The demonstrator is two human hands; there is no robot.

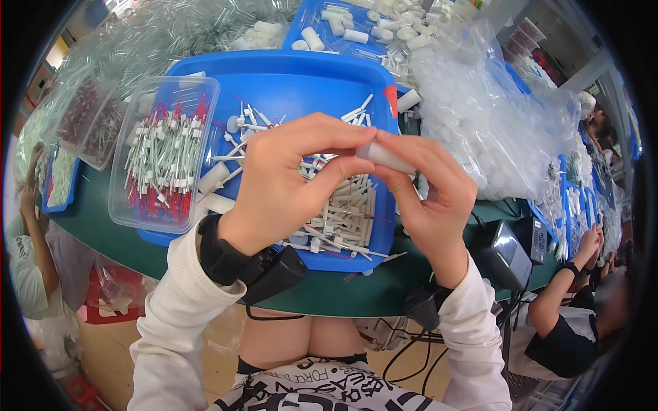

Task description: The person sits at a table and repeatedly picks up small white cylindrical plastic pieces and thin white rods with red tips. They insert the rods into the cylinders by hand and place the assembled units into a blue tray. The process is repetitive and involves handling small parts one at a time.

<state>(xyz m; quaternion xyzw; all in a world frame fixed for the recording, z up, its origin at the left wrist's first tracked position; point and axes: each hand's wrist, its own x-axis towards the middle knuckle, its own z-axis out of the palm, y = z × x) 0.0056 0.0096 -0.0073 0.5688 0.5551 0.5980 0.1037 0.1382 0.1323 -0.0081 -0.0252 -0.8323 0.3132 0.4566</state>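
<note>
Above a blue tray (274, 67), my two hands meet at a small white plastic cylinder (392, 159). My left hand (284, 175) pinches its left end between thumb and index finger. The fingers of my right hand (435, 188) close round the other end. The cylinder lies tilted, and my fingertips hide part of it. Beneath the hands, the tray holds many thin white sticks (353, 219), some with pink or red strands, and a few larger white cylinders.
At the tray's left edge stands a clear plastic box (118, 198) of white and pink-red sticks. Clear bags (480, 123) of white parts lie at right. A second blue tray (295, 34) is behind. A black device (507, 253) with cables sits right. Other people work on both sides.
</note>
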